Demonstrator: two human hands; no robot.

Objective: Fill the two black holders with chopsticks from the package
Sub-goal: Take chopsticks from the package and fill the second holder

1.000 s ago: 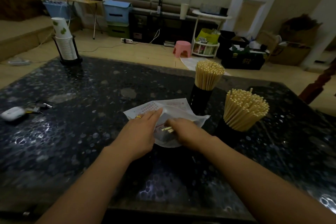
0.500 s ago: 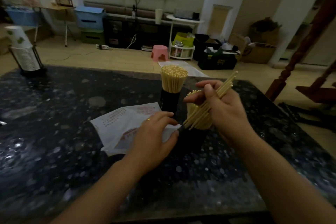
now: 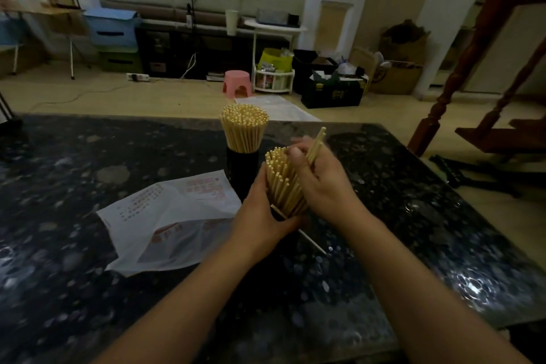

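Since half a sec earlier, the left hand point(image 3: 260, 216) had come off the package point(image 3: 171, 221) and gone round the near holder point(image 3: 277, 217), while the right hand point(image 3: 320, 177) had brought its few chopsticks point(image 3: 317, 142) down against the near bundle point(image 3: 280, 183). Camera had shifted too, so everything sat a bit more to the right.

What could've gone wrong, imo: that near bundle was already crammed tight and fanning out at the top. Forcing more sticks in at an angle could've tipped the holder or popped a few out onto the table point(image 3: 88, 156). One loose stick point(image 3: 307, 238) was already lying on the tabletop, poking out from under the left hand, so prob easy to lose more. Lighting was dim as well, which didn't help w/ aiming the tips into a gap.

Pose-wise: left hand had fingers and thumb curled round the holder's base and the bottom of the bundle, steadying it. Right hand was up against the bundle's right side, thumb on top near the stick ends, fingers pinching those few chopsticks, which stuck up and away to the right. Both forearms came in low over the table.

Far holder point(image 3: 242, 162) stood just behind, its own far bundle point(image 3: 243, 130) full and upright. Package lay flat to the left, looking pretty much emptied, tho I couldn't see inside it.
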